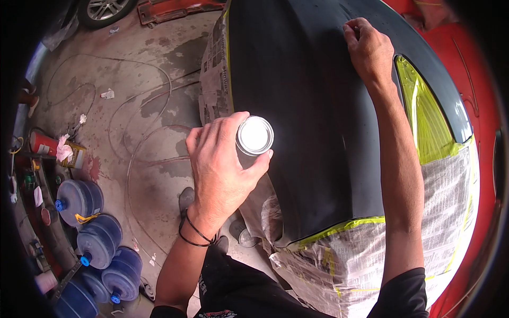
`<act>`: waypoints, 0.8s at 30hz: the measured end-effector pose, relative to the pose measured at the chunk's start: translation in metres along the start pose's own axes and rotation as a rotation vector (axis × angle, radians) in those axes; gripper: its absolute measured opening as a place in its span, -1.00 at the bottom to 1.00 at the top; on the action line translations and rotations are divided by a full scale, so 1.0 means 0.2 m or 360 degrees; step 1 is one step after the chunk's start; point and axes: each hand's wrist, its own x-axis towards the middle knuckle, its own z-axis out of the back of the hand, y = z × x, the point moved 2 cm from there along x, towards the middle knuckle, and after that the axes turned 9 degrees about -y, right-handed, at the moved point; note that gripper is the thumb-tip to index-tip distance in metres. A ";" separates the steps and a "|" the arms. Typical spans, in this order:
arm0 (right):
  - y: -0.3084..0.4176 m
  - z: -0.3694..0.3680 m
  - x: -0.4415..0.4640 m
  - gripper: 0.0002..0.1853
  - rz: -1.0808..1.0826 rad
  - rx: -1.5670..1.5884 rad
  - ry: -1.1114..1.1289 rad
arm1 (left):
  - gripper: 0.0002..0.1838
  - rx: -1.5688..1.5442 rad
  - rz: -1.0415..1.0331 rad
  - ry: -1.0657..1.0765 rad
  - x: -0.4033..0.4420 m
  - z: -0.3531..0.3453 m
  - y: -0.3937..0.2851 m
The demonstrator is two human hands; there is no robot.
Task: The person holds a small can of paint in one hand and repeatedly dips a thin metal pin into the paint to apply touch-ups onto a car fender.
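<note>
Held upright in my left hand (220, 159) is a small round can (254, 135) with a bright white top, its rim metallic. The hand is closed round its side, at the left part of a dark grey car panel (313, 106). My right hand (367, 47) is over the far right part of that panel, with fingers curled into a pinch. What those fingers hold, if anything, is too small to make out. Newspaper (350, 265) and yellow-green tape and film (424, 116) border the panel.
Several blue water jugs (99, 241) lie at the lower left, near a red bucket (42, 146). A thin hose (129, 175) loops over the concrete floor (159, 111). A car wheel (103, 9) shows at the top left. Another person's foot (33, 104) is at the left edge.
</note>
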 end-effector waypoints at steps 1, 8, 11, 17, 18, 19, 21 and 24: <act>0.00 0.00 0.00 -0.67 0.0004 -0.0011 0.0002 | -0.23 0.0002 0.0001 0.0001 0.00 0.00 0.00; 0.03 0.08 -0.02 -0.67 -0.0159 0.0153 0.0010 | -0.23 -0.0011 -0.0012 -0.0006 -0.01 0.01 -0.01; 0.03 0.09 -0.04 -0.67 -0.0158 0.0183 0.0047 | -0.23 -0.0042 -0.0013 -0.0004 -0.03 0.00 -0.02; 0.04 0.09 -0.05 -0.70 0.0027 0.0084 0.0061 | -0.22 -0.0023 -0.0018 -0.0018 -0.05 0.01 -0.02; 0.03 0.09 -0.05 -0.71 0.0068 0.0071 0.0045 | -0.22 -0.0020 -0.0019 -0.0021 -0.05 0.01 -0.02; 0.02 0.09 -0.05 -0.71 0.0082 0.0068 0.0060 | -0.22 -0.0018 -0.0021 -0.0022 -0.05 0.01 -0.02; 0.02 0.09 -0.04 -0.72 0.0108 0.0059 0.0090 | -0.21 -0.0004 -0.0005 -0.0015 -0.06 0.02 -0.02; 0.02 0.10 -0.04 -0.73 0.0138 0.0059 0.0111 | -0.21 0.0004 -0.0001 -0.0012 -0.07 0.02 -0.02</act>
